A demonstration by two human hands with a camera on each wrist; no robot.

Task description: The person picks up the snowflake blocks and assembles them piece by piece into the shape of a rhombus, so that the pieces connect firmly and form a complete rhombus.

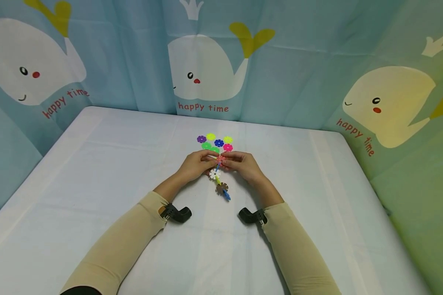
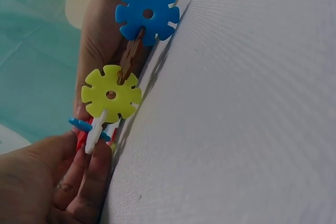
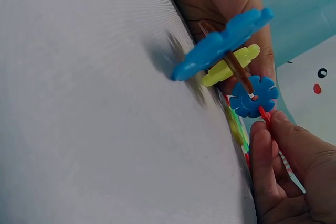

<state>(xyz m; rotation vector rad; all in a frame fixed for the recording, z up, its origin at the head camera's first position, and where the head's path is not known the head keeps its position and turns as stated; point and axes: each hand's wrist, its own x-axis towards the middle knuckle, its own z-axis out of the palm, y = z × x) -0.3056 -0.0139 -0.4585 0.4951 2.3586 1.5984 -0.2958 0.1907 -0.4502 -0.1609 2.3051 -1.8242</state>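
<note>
Coloured plastic, disc slotted into disc: the chain point(image 1: 215, 174) hangs from both hands' fingertips, long axis running back towards the wearer!
Red disc point(image 3: 266, 119) at the far end, pinched by the right hand point(image 1: 245, 166), thumb against fingers; the left hand point(image 1: 195, 167) grips that same end from its own side. From there it's blue, white, yellow, brown, then the near blue disc point(image 2: 157, 14) pointing back between the wrists, swinging slightly rightwards. Forearms angle inwards in beige sleeves point(image 1: 119, 241), fingertips almost meeting. Just beyond the hands, loose discs point(image 1: 219, 143) cluster on the white table point(image 1: 151, 143).
</note>
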